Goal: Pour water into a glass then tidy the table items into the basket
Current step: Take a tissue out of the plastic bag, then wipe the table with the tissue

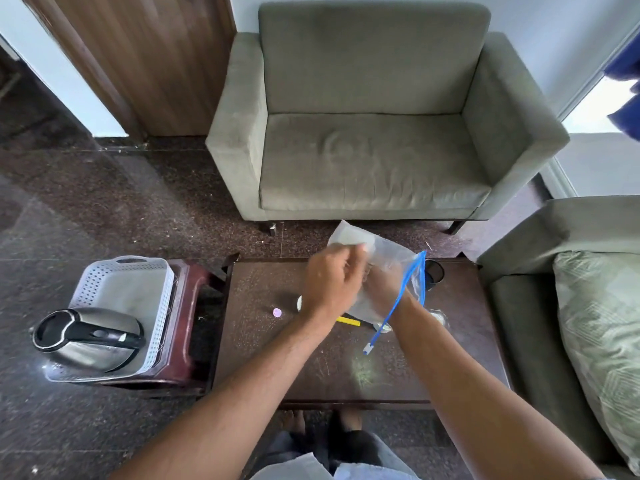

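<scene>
Both hands are up over the far half of the table (263,341), busy with a clear zip bag (384,258) that has a blue seal strip hanging loose: the left hand (332,278) has its fingers closed on the bag's upper part, while the right hand (384,289) sits inside or behind the plastic, so its fingers cannot be told. The white basket (138,271) stands on a red stool (187,327) off the table's left edge, with the kettle (86,337) at its near end and its far end bare. A dark glass (433,271) stands at the far right corner; whether it holds water is unclear. Small things lie mid-table: a pink disc (277,312), a yellow stick (348,321). Tidying looks barely begun.
</scene>
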